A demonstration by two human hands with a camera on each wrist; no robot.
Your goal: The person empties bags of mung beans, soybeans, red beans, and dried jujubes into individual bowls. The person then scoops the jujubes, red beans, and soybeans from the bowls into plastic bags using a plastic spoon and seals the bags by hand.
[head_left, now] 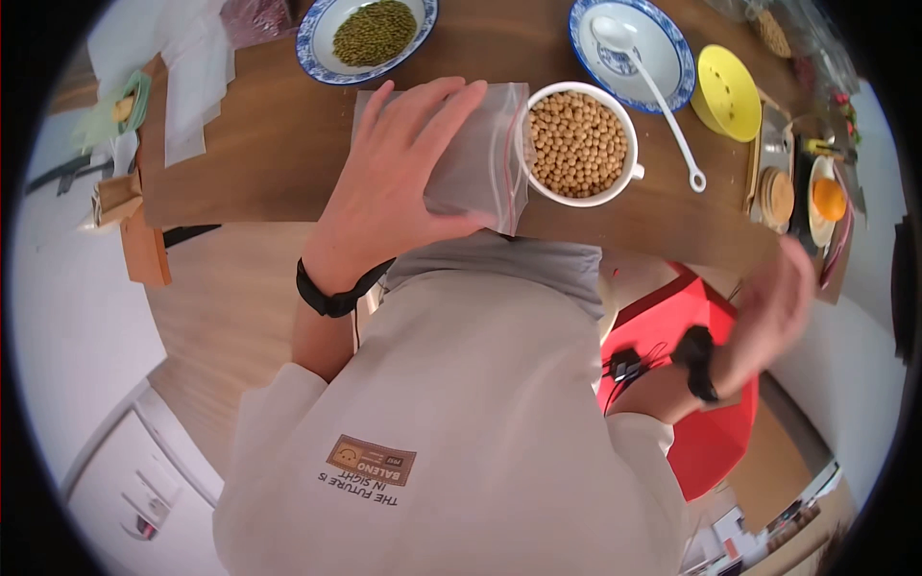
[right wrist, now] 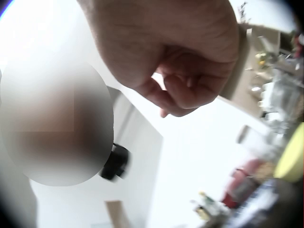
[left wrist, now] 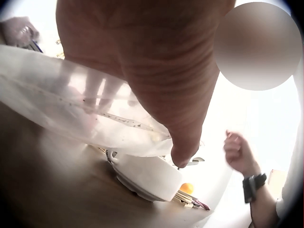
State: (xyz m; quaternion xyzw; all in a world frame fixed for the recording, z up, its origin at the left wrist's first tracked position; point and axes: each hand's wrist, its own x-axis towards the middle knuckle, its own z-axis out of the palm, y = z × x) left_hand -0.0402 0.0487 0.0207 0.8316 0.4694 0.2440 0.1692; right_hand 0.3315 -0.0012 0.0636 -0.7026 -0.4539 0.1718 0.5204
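Observation:
My left hand (head_left: 408, 163) reaches over a clear zip bag (head_left: 471, 178) and grips it, thumb near the zip strip and fingers spread toward the far side. In the left wrist view, the fingers show through the plastic bag (left wrist: 61, 104) and the thumb tip lies at its edge. Beside the zip edge stands a white mug (head_left: 576, 202) full of round beige beans (head_left: 578, 144). My right hand (head_left: 773, 298), blurred, is raised off the table's right front edge. In the right wrist view its fingers (right wrist: 190, 90) are loosely curled with nothing visible in them.
Behind the bag is a blue-rimmed bowl of green beans (head_left: 375, 34). A second blue-rimmed bowl (head_left: 653, 72) holds a white spoon (head_left: 663, 96), its handle over the rim. Further right are a yellow bowl (head_left: 725, 96) and an orange (head_left: 828, 200); plastic sheets (head_left: 192, 77) lie left.

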